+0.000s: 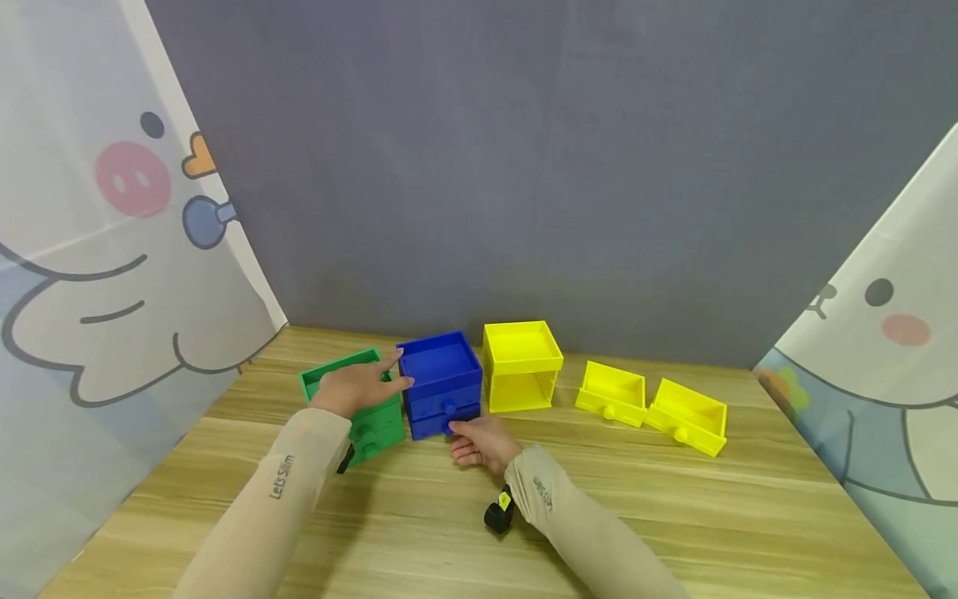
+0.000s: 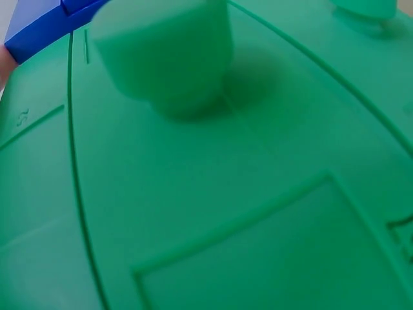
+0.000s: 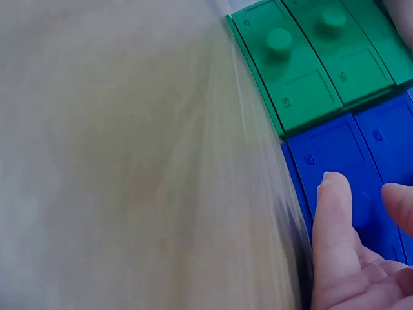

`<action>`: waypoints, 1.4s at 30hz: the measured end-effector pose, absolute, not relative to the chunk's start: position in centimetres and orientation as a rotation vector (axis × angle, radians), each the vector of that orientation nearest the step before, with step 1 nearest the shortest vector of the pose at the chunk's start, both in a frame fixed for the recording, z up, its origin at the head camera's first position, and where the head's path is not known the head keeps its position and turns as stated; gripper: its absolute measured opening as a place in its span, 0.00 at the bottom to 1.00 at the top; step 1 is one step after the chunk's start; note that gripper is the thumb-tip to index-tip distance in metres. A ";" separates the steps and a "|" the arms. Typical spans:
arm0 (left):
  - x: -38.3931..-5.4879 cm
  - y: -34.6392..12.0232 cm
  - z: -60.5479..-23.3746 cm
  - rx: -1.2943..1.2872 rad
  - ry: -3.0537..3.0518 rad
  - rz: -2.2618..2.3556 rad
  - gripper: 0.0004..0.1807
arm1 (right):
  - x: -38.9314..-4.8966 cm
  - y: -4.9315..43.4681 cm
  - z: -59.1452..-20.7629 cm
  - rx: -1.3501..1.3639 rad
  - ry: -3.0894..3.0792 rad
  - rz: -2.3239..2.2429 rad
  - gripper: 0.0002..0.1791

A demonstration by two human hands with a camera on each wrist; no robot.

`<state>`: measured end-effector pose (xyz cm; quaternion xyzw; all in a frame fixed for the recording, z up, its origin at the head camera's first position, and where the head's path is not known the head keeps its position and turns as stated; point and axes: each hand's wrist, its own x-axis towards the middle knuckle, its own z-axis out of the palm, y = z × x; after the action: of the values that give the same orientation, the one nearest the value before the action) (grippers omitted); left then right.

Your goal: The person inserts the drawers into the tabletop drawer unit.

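Note:
A blue two-drawer box (image 1: 440,359) stands between a green drawer box (image 1: 382,420) and a yellow box frame (image 1: 522,343). My left hand (image 1: 358,388) reaches across the top of the green box, thumb and index finger spread, their tips at the blue box's left rim. At the blue box's lower front, my right hand (image 1: 486,443) pinches the knob of the lower drawer (image 1: 428,426) with thumb and finger. In the right wrist view the fingers (image 3: 335,210) hide that knob. The green knob (image 2: 164,58) fills much of the left wrist view.
Two loose yellow drawers, one (image 1: 609,394) nearer the yellow frame and another (image 1: 688,416) farther right, lie on the wooden table (image 1: 419,532). A grey wall (image 1: 509,183) rises behind the table, with patterned curtains at both sides.

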<state>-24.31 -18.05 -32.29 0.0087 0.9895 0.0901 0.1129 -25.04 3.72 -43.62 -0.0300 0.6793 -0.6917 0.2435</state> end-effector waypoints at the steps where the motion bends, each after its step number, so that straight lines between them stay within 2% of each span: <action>1: -24.3 -18.0 -32.3 0.022 2.900 0.263 0.42 | -25.0 3.5 -43.7 -0.071 1.858 -1.884 0.15; 27: -24.2 -17.9 -32.2 0.006 2.909 0.233 0.41 | -25.6 2.6 -44.2 -0.060 1.825 -1.950 0.14; 36: -24.1 -17.8 -31.8 0.081 2.942 0.127 0.42 | -26.0 8.0 -42.9 -0.116 1.931 -1.792 0.24; 42: -24.5 -17.0 -30.9 0.163 2.999 0.155 0.40 | -26.4 12.8 -42.0 -0.072 2.021 -1.789 0.25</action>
<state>-24.53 -17.01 -30.91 0.0539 0.9950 0.0513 0.0669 -26.39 12.83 -42.00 -0.0261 0.7302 -0.6466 0.2189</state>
